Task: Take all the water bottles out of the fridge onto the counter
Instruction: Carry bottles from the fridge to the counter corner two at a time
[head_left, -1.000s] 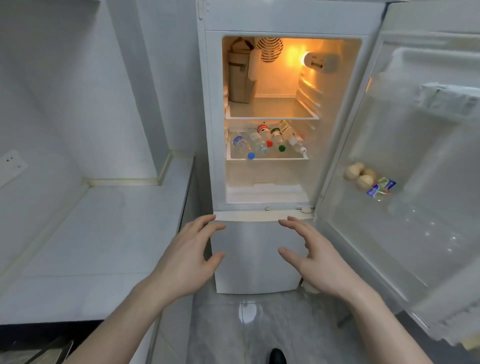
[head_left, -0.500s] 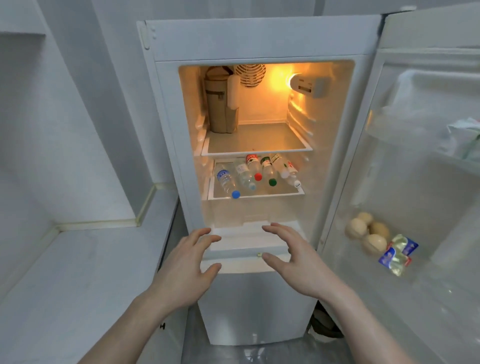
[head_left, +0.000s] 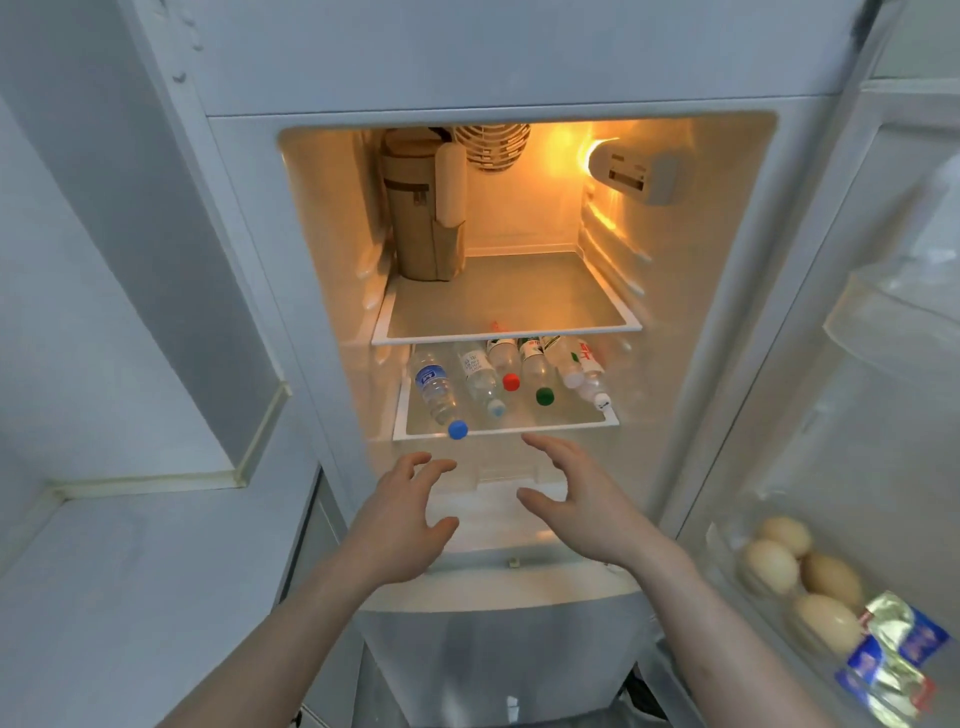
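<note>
The fridge (head_left: 249, 218) stands open and lit. Several clear water bottles lie on their sides on its lower glass shelf (head_left: 566, 427), caps toward me: a blue-capped bottle (head_left: 439, 393) at the left, a pale-capped one (head_left: 480, 382), a red-capped one (head_left: 505, 361), a green-capped one (head_left: 537, 371) and white-capped ones (head_left: 584, 371) at the right. My left hand (head_left: 400, 525) and my right hand (head_left: 587, 506) hover just below that shelf's front edge, fingers spread, holding nothing. The white counter (head_left: 130, 597) lies to the left of the fridge.
A tan bag (head_left: 421, 218) stands at the back left of the upper shelf (head_left: 509, 296). The open fridge door (head_left: 857, 395) is on the right, with eggs (head_left: 800, 577) and foil packets (head_left: 893, 654) in its rack. A closed lower compartment (head_left: 498, 654) sits below my hands.
The view has come closer to the fridge. Both hands have risen from the lower compartment's top edge to just under the bottle shelf. Nothing has been gripped.
</note>
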